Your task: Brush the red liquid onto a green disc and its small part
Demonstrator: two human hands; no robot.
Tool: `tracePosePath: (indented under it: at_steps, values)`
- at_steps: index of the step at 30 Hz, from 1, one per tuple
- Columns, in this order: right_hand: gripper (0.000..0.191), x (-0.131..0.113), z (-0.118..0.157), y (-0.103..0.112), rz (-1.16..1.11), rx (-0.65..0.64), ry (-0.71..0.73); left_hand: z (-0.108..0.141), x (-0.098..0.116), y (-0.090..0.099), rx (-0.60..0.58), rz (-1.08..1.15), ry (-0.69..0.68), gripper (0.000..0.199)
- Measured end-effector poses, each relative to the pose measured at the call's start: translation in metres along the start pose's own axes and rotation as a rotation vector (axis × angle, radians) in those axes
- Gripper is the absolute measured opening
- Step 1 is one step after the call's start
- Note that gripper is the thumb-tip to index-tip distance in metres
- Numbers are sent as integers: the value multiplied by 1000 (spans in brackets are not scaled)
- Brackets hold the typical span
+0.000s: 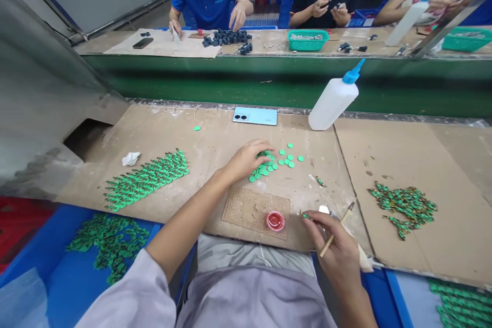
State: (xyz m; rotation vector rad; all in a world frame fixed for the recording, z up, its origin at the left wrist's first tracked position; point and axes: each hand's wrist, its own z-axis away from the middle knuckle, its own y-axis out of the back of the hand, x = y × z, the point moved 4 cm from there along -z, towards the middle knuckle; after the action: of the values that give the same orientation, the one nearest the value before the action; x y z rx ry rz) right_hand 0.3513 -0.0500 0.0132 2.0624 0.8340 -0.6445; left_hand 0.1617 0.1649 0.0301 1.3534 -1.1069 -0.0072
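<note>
My left hand [251, 159] reaches over a loose heap of flat green discs [265, 170], its fingers curved and apart. Whether a fingertip touches a disc I cannot tell. Between the thumb and forefinger of my right hand [336, 238] is a small green-and-gold piece [305, 216]. The same hand also holds a thin wooden stick [327, 245], slanting up to a dark tip. Left of that hand, a small round dish of red liquid [275, 221] stands on a brown board [242, 207]. One more green-and-gold piece [319, 181] lies above the hand.
Rows of green discs with gold pieces [148, 179] lie left; a pile of green-and-gold pieces [407, 207] lies right. A blue phone [255, 116] and a white bottle [332, 103] line the back edge. Blue bins [57, 266] flank me. Several people work opposite.
</note>
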Motion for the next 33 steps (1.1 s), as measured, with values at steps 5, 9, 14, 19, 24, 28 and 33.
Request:
tracePosePath:
  at_steps: [5,9,14,19,24,28,33]
  values:
    - [8,-2,-7,-1,-75,-16,12,4,2,5,-50,-113,16,22]
    - [7,5,-1,-1,-82,0,-28,4,6,5,-77,-183,15,22]
    - [5,9,4,0,-95,17,-33,0,13,-3,-118,-248,2,28]
    - [6,10,7,3,-100,15,-62,-5,14,-12,-139,-289,-43,19]
    - [9,7,6,6,-95,45,-99,-11,17,-17,-149,-298,-114,12]
    - [13,2,0,6,-114,29,-103,-16,26,-18,-98,-261,-125,13]
    - [20,1,-4,6,-122,-33,-135,7,45,-7,60,-119,-4,23]
